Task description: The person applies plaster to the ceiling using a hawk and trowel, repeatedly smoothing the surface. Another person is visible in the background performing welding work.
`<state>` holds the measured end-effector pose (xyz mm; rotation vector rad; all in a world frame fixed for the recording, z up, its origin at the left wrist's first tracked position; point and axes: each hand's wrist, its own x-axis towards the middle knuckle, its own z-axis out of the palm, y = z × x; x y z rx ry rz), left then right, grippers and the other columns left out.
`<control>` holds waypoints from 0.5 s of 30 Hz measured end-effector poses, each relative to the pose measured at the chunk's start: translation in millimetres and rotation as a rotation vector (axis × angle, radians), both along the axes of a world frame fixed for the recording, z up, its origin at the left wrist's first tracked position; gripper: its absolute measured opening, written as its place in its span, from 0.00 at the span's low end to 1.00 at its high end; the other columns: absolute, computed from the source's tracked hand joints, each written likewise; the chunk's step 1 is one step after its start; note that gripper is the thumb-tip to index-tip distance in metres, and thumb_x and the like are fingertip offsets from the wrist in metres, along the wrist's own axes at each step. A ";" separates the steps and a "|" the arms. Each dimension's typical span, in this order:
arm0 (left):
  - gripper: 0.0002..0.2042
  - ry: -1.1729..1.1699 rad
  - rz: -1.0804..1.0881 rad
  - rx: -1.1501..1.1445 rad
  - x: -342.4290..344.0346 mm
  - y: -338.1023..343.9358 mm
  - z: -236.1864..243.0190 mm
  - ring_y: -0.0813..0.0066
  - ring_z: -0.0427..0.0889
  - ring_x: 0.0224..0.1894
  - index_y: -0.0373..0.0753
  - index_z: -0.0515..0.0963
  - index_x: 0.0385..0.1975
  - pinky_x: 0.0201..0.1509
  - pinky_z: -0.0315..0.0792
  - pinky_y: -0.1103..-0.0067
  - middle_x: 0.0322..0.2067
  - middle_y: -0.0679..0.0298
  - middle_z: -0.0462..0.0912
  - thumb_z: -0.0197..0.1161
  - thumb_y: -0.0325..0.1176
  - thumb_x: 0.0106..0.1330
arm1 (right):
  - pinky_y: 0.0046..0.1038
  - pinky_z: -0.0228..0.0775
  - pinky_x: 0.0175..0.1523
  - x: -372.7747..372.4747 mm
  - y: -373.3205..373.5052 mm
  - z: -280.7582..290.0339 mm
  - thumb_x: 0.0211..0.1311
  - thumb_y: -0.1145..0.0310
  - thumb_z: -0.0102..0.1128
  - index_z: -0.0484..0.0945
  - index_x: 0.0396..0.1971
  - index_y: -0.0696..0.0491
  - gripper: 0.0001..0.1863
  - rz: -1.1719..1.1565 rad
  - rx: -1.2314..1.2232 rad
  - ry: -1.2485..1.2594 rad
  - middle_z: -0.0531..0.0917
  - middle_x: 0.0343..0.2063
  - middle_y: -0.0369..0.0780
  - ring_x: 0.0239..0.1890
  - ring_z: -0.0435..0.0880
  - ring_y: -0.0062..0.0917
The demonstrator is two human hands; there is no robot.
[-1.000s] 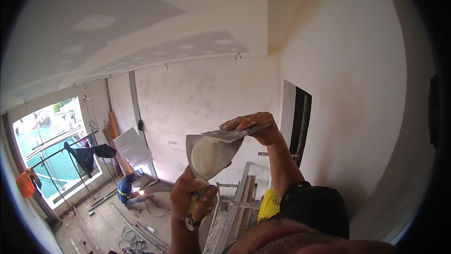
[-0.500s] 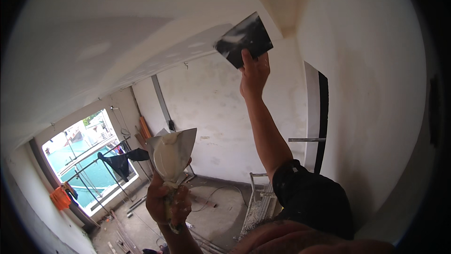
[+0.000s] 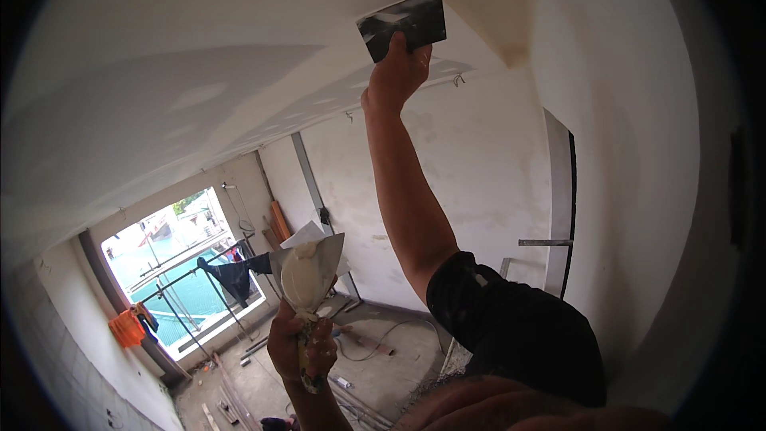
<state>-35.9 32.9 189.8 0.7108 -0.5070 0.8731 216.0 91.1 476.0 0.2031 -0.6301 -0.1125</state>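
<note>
Right grip [image 3: 400, 72] holds dark blade [image 3: 424, 23] at patchy ceiling [image 3: 239, 12]; window [image 3: 191, 291] beyond.

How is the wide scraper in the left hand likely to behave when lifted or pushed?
Its blade looks thin and broad, so it may flex slightly when pushed. Pale paste sits on the blade, above the grip, so the scraper probably feels top-heavy. The left hand has pale smears on its fingers, so its grip might be slightly slippery.
</note>
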 end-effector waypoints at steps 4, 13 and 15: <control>0.36 0.004 0.102 0.007 14.8 4.6 -25.5 0.71 0.73 0.19 0.37 0.40 0.75 0.10 0.71 0.79 0.72 0.34 0.45 0.41 0.28 0.64 | 0.31 0.69 0.54 -2.6 -4.4 -13.0 0.67 0.73 0.52 0.74 0.56 0.61 0.18 0.073 -0.013 0.018 0.76 0.51 0.38 0.51 0.76 0.26; 0.35 -0.018 0.180 -0.054 46.3 3.4 -44.5 0.70 0.73 0.18 0.34 0.41 0.73 0.08 0.70 0.78 0.72 0.33 0.46 0.41 0.29 0.65 | 0.29 0.69 0.54 -31.5 -10.9 -25.2 0.70 0.69 0.54 0.74 0.56 0.62 0.19 -0.059 0.194 -0.059 0.80 0.48 0.39 0.49 0.80 0.24; 0.35 -0.017 0.208 -0.040 41.8 6.3 -46.1 0.70 0.73 0.18 0.33 0.41 0.73 0.07 0.70 0.77 0.72 0.33 0.46 0.41 0.29 0.65 | 0.28 0.69 0.55 -47.6 -15.1 -22.4 0.70 0.70 0.56 0.73 0.60 0.60 0.21 -0.017 0.166 -0.069 0.80 0.48 0.39 0.49 0.79 0.23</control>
